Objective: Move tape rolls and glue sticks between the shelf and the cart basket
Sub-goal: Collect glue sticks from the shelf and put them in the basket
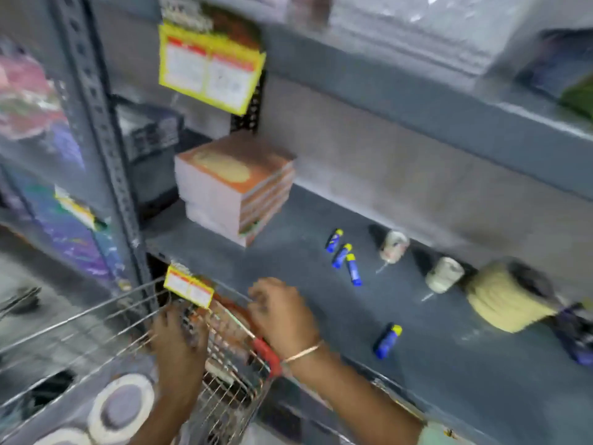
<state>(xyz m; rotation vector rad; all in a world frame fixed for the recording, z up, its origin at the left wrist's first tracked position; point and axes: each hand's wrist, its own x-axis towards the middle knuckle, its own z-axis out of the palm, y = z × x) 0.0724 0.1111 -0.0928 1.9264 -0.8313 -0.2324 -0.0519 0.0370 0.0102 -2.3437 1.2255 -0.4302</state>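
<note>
Lying on the grey shelf (288,252), 4 blue glue sticks with yellow caps are recorded: 3 glue sticks (343,255) grouped near the middle of the board, 2 of them touching at their ends, and 1 lone glue stick (388,341) nearer the front edge, well apart from the group. To the right of the group, 2 pale tape rolls (394,246) (444,273) are set along the back, each apart from the other. Beside them a larger yellowish roll (508,298) is laid on its side. At the left of the shelf, a stack of orange-topped packs (236,184) is placed.

Below the shelf's front edge, the wire cart basket (96,319) is held against the rack. 2 wide white tape rolls (120,406) are seen flat at its near corner. The right hand (282,313), wrist ringed by a thin bangle (303,351), is laid over the basket rim beside its red handle (268,351), fingers curled; whether anything is gripped cannot be told through the blur. The left hand (179,338) is pressed inside the basket, fingers spread; its hold cannot be told either. Yellow price tags (189,289) are clipped to the rack.
</note>
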